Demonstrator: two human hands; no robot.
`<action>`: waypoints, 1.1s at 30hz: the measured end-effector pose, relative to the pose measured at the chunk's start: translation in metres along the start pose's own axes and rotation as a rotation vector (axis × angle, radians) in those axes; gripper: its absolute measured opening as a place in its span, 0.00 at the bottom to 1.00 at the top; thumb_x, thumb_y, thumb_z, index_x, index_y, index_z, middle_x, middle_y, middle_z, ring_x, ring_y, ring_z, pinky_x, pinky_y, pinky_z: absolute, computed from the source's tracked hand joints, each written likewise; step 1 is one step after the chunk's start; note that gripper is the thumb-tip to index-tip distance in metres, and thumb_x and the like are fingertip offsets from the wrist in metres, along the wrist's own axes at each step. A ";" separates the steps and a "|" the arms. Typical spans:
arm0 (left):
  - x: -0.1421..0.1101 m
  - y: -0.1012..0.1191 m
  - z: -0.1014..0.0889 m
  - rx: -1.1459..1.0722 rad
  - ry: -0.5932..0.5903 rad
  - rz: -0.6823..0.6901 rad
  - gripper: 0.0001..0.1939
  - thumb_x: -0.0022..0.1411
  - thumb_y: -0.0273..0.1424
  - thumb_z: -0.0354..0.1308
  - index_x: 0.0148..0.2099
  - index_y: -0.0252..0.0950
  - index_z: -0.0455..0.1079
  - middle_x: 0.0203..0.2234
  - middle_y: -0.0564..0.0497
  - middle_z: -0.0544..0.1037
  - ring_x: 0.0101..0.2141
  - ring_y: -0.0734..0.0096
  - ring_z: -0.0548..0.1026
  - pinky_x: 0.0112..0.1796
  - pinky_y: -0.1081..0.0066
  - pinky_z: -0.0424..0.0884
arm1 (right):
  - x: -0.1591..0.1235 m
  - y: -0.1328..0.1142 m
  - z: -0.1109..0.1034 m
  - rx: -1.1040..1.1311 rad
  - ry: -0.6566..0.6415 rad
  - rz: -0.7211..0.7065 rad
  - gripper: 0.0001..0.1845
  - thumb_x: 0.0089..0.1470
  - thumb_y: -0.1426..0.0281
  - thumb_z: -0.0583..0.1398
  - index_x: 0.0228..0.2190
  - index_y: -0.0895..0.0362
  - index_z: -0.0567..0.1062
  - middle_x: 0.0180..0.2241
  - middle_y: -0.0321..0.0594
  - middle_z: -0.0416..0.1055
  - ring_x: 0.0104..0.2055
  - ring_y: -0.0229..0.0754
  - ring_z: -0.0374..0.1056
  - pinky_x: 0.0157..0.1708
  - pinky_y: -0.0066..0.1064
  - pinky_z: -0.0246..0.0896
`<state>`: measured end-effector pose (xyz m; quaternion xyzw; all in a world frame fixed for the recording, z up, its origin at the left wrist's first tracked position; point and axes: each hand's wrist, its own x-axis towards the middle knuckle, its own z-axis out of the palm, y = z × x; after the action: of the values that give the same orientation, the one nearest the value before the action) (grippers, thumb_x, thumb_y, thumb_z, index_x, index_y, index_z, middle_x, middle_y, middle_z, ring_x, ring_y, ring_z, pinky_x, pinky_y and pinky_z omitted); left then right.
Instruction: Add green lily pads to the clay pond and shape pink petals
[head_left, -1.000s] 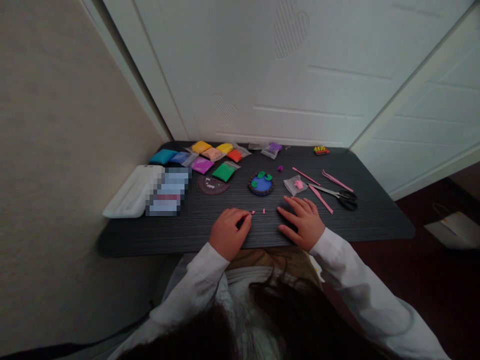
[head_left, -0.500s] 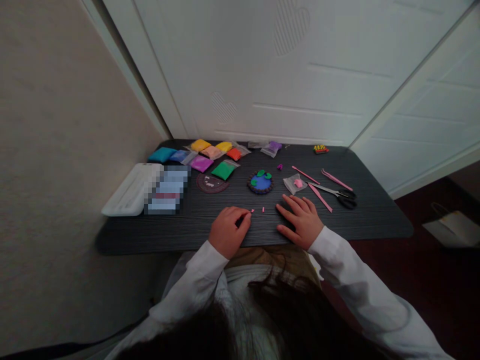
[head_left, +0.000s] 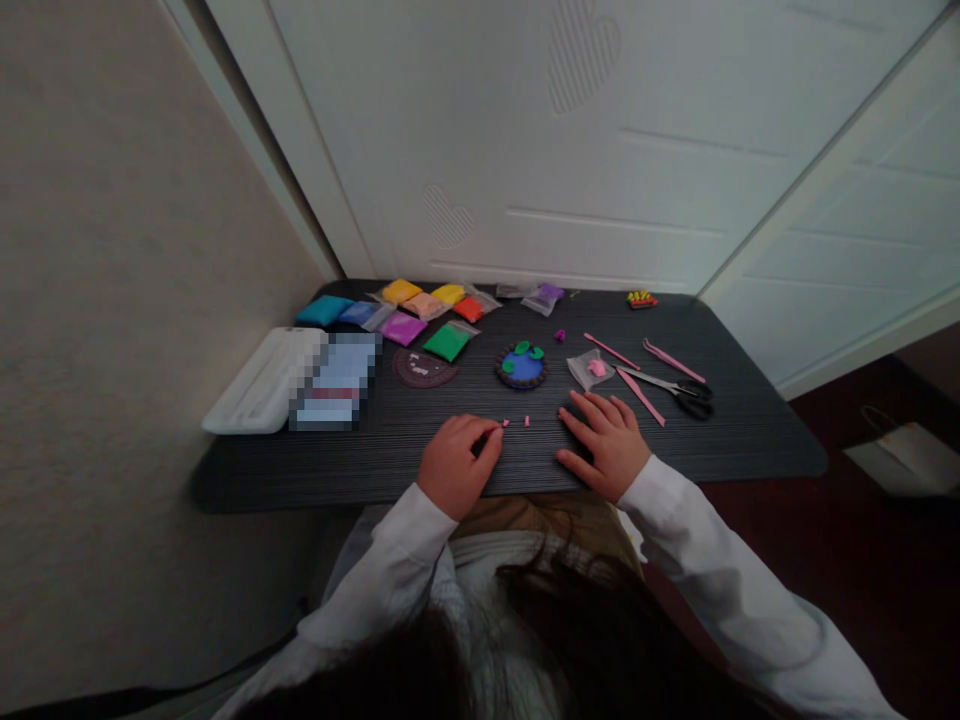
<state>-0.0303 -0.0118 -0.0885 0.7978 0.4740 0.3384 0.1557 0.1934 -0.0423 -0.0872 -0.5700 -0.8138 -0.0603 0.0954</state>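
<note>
A big white panel (head_left: 450, 110) with heart shapes on it stands behind a dark table (head_left: 360, 470) with thin lines on its top. On the far left of the table lies a long white plastic case (head_left: 251, 390). A flat, light blue thing (head_left: 337, 380), too blurred to read, lies right beside it.

The left hand (head_left: 457, 465) is at the near side of the table, its fingers curled in and its thumb close to the pointing finger. The right hand (head_left: 606, 445) is palm down, with its fingers spread wide, and I see nothing in it.

Flat bags of coloured clay sit at the back left. The green bag (head_left: 448, 341) is the nearest of them. A pair of metal scissors (head_left: 675, 388) with black handles lies on the right. Just in front of the green bag is a see-through, purplish half-circle ruler (head_left: 426, 375).

A round blue clay pond (head_left: 525, 370) with a bumpy brown edge and green leaves sits in the middle, past the hands. A small clear bag (head_left: 581, 371) with pink clay lies beyond the right fingers, and a flat pink plastic knife (head_left: 643, 397) is near it.

Smallest are two pink clay bits. One bit (head_left: 526, 421) lies between the hands. The other bit (head_left: 505, 423) is right at the left fingertips; I can't tell if they pinch it.
</note>
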 end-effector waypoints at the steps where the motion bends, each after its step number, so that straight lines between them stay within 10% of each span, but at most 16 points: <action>1: 0.000 0.000 0.000 0.002 -0.001 0.000 0.09 0.57 0.32 0.48 0.34 0.37 0.68 0.30 0.50 0.74 0.34 0.69 0.70 0.38 0.68 0.65 | 0.000 0.000 0.000 0.005 -0.011 -0.032 0.27 0.50 0.53 0.48 0.50 0.49 0.61 0.57 0.44 0.50 0.57 0.51 0.44 0.53 0.48 0.34; 24: -0.001 -0.001 0.001 0.007 -0.015 0.007 0.09 0.58 0.32 0.47 0.35 0.36 0.68 0.29 0.50 0.73 0.34 0.69 0.69 0.38 0.68 0.64 | -0.002 0.007 0.005 0.035 0.093 0.075 0.26 0.52 0.57 0.49 0.50 0.55 0.61 0.55 0.46 0.54 0.56 0.48 0.48 0.53 0.45 0.39; 33: 0.000 -0.003 -0.001 0.006 -0.019 0.011 0.09 0.58 0.32 0.48 0.35 0.36 0.68 0.29 0.50 0.74 0.33 0.69 0.69 0.38 0.68 0.64 | 0.013 0.007 0.011 0.125 0.231 0.201 0.12 0.48 0.61 0.54 0.32 0.53 0.73 0.47 0.41 0.65 0.51 0.47 0.55 0.51 0.45 0.41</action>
<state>-0.0328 -0.0101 -0.0896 0.8040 0.4692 0.3303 0.1560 0.1949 -0.0256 -0.0950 -0.6306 -0.7385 -0.0648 0.2295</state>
